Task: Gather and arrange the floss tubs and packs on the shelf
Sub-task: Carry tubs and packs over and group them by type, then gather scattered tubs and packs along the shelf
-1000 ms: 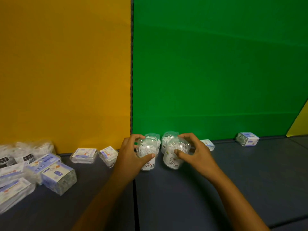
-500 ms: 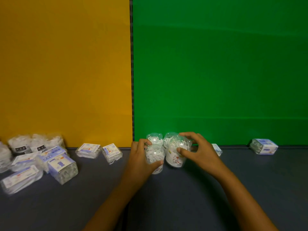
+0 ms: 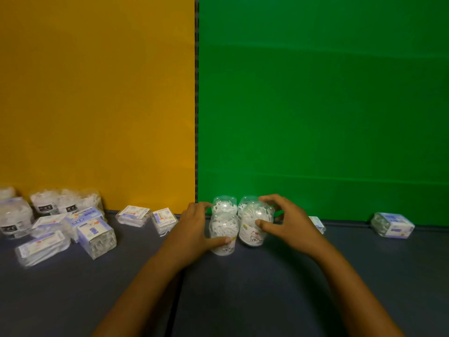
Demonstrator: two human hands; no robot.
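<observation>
Several clear floss tubs stand bunched together at the foot of the green wall. My left hand [image 3: 194, 229] grips the front left tub [image 3: 224, 233], thumb across its front. My right hand [image 3: 289, 224] grips the front right tub [image 3: 254, 227], which bears a cartoon label. Two more tubs [image 3: 224, 206] stand just behind them, the right one mostly hidden. A small floss pack [image 3: 317, 223] peeks out behind my right wrist.
Loose floss packs [image 3: 96, 235] and bagged tubs [image 3: 60, 203] lie heaped at the left on the dark shelf [image 3: 267, 288]. Two flat packs [image 3: 133, 215] lie near the yellow wall. One pack [image 3: 392, 224] sits alone at the far right.
Both hands have stayed on the front tubs. The view has shifted, so the tubs sit closer together and against the back pair; the left heap shows more.
</observation>
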